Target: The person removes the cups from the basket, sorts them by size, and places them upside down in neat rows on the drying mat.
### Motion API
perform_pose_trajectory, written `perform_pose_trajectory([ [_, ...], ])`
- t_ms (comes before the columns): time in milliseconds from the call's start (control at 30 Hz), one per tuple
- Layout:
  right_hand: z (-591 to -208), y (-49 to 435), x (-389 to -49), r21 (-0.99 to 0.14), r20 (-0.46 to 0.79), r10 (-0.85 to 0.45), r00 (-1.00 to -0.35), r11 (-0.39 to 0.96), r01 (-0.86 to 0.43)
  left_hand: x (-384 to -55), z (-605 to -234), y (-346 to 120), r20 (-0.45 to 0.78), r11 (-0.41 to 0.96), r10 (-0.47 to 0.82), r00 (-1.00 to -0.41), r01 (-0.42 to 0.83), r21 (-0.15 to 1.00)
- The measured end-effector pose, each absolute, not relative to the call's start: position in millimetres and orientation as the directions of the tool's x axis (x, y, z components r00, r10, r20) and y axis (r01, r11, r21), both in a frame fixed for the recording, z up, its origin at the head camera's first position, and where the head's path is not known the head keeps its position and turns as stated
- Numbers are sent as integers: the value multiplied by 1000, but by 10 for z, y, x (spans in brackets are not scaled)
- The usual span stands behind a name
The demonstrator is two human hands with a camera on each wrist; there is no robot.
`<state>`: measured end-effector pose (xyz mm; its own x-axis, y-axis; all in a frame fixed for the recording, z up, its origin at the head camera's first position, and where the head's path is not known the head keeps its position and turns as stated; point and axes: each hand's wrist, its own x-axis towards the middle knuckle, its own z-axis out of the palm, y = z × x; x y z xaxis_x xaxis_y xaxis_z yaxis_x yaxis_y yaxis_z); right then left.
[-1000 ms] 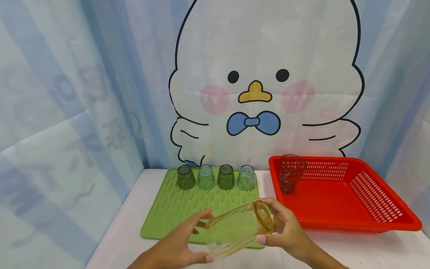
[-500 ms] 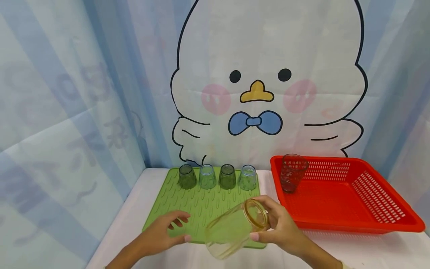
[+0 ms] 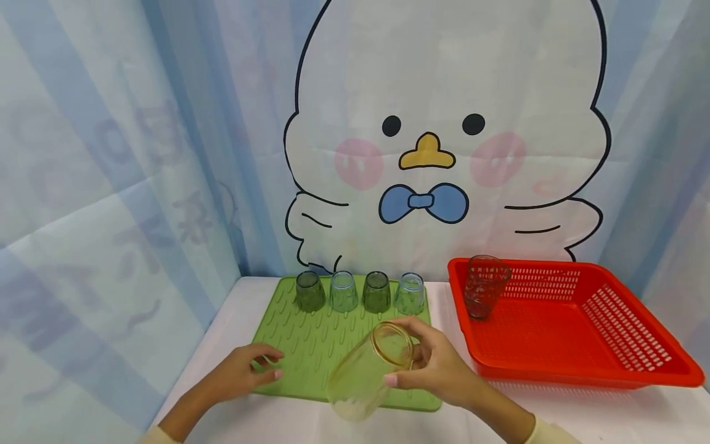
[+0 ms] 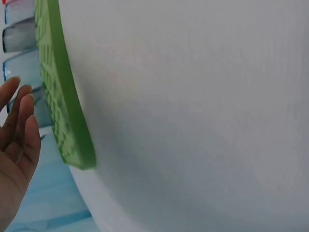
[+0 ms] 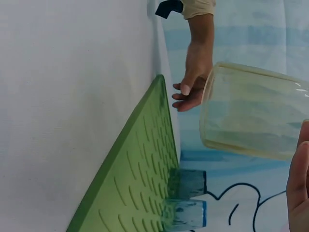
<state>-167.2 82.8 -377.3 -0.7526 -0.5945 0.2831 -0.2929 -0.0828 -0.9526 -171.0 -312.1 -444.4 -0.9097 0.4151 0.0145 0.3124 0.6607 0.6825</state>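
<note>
A tall yellow-tinted drinking glass hangs tilted over the front of the green drying mat. My right hand grips it around its upper, thick-ringed end, while the other end slopes down to the left. In the right wrist view the glass stands out sideways from the fingers. My left hand holds nothing, its fingers loosely bent above the mat's left front part. The left wrist view shows that hand beside the mat's edge. Several small grey and bluish glasses stand in a row along the mat's back.
A red perforated basket occupies the right side of the table. Inside its left end stands a tall clear glass. White cloth covers the table, and a curtain with a cartoon bird hangs close behind.
My left hand has moved away from the glass to the left. The right hand has carried the glass leftward and tipped it steeper. The small glasses stay put.
</note>
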Motion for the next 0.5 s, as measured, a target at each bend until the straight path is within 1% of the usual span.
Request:
perform_pose_trajectory([
  [167, -3773, 711, -1758, -962, 227, -591, -774, -12, -273, -1769, -4514, -3249, -17, 687, 393, -919, 281, 670],
  [333, -3796, 576, -1857, -968, 209, -615, -760, -21, -249, -1814, -4578, -3288, -64, 680, 400, -914, 248, 690],
  [500, -3809, 423, -1967, -971, 180, -623, -761, 13, -240, -1840, -4626, -3305, -89, 678, 393, -915, 224, 700],
])
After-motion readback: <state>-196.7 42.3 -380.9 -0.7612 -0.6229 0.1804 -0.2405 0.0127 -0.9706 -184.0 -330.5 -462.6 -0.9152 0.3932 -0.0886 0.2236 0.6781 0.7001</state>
